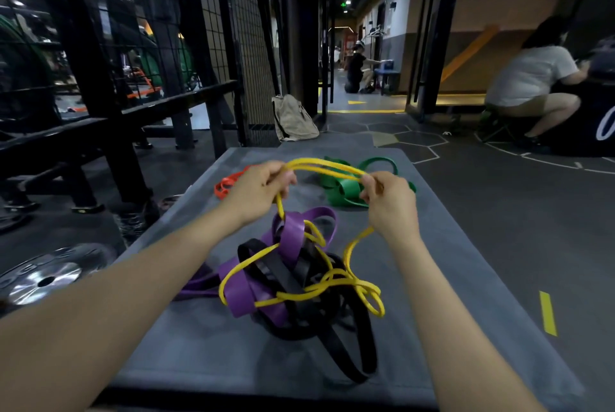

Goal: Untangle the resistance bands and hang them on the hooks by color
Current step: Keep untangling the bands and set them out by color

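Purple band, black band entangling yellow band

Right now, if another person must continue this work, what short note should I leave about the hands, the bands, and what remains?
Left hand and right hand both grip the yellow band, lifted above the grey mat.
Its lower loops are still tangled with the purple band and the black band.
The green band and the orange band lie apart at the mat's far end.
Done: green and orange lie apart from the knot.
Left: free yellow, purple and black, then hang all by color. No hooks in view.
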A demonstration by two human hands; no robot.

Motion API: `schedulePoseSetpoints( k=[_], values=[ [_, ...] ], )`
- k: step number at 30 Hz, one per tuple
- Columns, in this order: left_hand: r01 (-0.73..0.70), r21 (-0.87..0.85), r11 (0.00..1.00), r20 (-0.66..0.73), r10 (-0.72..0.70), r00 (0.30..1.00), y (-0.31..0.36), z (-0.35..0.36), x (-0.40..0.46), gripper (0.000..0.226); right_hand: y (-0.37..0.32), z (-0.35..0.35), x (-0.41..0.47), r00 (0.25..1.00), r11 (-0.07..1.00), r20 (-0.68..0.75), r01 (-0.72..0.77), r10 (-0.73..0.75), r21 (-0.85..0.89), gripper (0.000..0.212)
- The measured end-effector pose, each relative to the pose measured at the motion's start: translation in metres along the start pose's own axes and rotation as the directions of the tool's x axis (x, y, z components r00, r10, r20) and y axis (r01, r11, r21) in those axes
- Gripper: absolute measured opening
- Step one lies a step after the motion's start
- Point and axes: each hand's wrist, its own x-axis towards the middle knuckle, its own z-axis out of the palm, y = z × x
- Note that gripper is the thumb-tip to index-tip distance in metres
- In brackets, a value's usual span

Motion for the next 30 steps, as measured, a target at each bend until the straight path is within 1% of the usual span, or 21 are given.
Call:
schedulePoseSetpoints(
  k=[2,3,4,5,6,7,8,10,11,12,14,15,16,18,19,21,22,24,26,28,30],
  values=[
    [-0.047,-0.017,0.999,-0.065,0.046,0.997,0.016,-0.008,0.005,0.019,0.003,0.004,-0.002,0.996,0.986,0.094,0.014,0.002,-0.166,0.029],
    [-0.087,0.001,0.996,-0.074,0.087,0.993,0.024,-0.010,0.008,0.018,0.001,0.006,-0.003,0.993,0.981,0.110,0.057,-0.037,-0.188,0.024],
    [-0.125,0.040,0.991,-0.054,0.127,0.990,0.029,-0.012,0.010,0.018,-0.004,0.007,-0.005,0.987,0.977,0.120,0.127,-0.108,-0.169,0.017],
    [-0.157,0.095,0.983,-0.002,0.158,0.987,0.033,-0.012,0.012,0.017,-0.011,0.008,-0.006,0.974,0.973,0.136,0.198,-0.181,-0.119,0.023],
    [-0.188,0.146,0.971,0.062,0.181,0.982,0.038,-0.010,0.013,0.017,-0.016,0.009,-0.007,0.958,0.969,0.164,0.245,-0.235,-0.039,0.034],
    [-0.208,0.177,0.962,0.117,0.189,0.975,0.040,-0.007,0.013,0.017,-0.021,0.008,-0.009,0.946,0.965,0.193,0.256,-0.261,0.052,0.038],
    [-0.221,0.180,0.958,0.151,0.195,0.969,0.043,-0.005,0.013,0.019,-0.026,0.008,-0.011,0.936,0.961,0.227,0.247,-0.270,0.127,0.033],
    [-0.228,0.150,0.962,0.167,0.203,0.965,0.046,-0.001,0.014,0.021,-0.028,0.010,-0.015,0.930,0.954,0.265,0.196,-0.254,0.229,0.016],
    [-0.212,0.122,0.970,0.166,0.190,0.968,0.046,0.001,0.014,0.021,-0.027,0.011,-0.015,0.940,0.947,0.240,0.175,-0.242,0.269,0.015],
    [-0.176,0.076,0.981,0.177,0.160,0.971,0.043,0.002,0.013,0.019,-0.026,0.010,-0.014,0.954,0.939,0.197,0.161,-0.227,0.303,0.020],
    [-0.071,-0.008,0.997,0.234,0.071,0.970,0.028,0.007,0.006,0.016,-0.023,0.008,-0.009,0.980,0.915,0.090,0.129,-0.176,0.382,0.025],
    [-0.031,0.002,1.000,0.265,0.029,0.964,0.017,0.010,0.000,0.016,-0.022,0.006,-0.005,0.989,0.894,0.040,0.110,-0.141,0.434,0.029],
    [-0.024,0.054,0.998,0.283,0.008,0.959,0.005,0.011,-0.006,0.018,-0.019,0.003,-0.003,0.995,0.871,0.000,0.083,-0.095,0.484,0.031],
    [-0.058,0.171,0.984,0.270,0.010,0.963,-0.014,0.013,-0.017,0.021,-0.013,0.002,0.000,0.999,0.849,-0.049,0.029,-0.003,0.528,0.032],
    [-0.058,0.183,0.981,0.228,0.015,0.974,-0.018,0.013,-0.018,0.021,-0.011,0.004,-0.001,0.997,0.859,-0.070,0.021,0.017,0.511,0.032],
    [-0.025,0.143,0.989,0.110,0.010,0.994,-0.018,0.012,-0.016,0.024,-0.006,0.009,-0.005,0.994,0.897,-0.109,0.039,0.010,0.441,0.031],
    [0.004,0.087,0.996,0.046,-0.008,0.999,-0.015,0.011,-0.014,0.025,-0.005,0.011,-0.006,0.993,0.916,-0.113,0.061,-0.017,0.397,0.031],
    [0.050,-0.099,0.994,-0.037,-0.054,0.998,-0.004,0.008,-0.008,0.026,-0.003,0.012,-0.007,0.992,0.955,-0.096,0.107,-0.083,0.278,0.033],
    [0.072,-0.252,0.965,-0.073,-0.093,0.993,0.009,0.003,-0.002,0.026,-0.001,0.012,-0.008,0.987,0.974,-0.056,0.156,-0.148,0.167,0.034],
    [0.066,-0.327,0.943,-0.101,-0.104,0.989,0.026,-0.005,0.004,0.025,-0.002,0.013,-0.011,0.982,0.976,-0.011,0.188,-0.188,0.110,0.034],
    [0.076,-0.380,0.922,-0.092,-0.119,0.989,0.039,-0.011,0.013,0.026,-0.005,0.015,-0.011,0.978,0.975,0.021,0.207,-0.209,0.076,0.035]
  ],
)
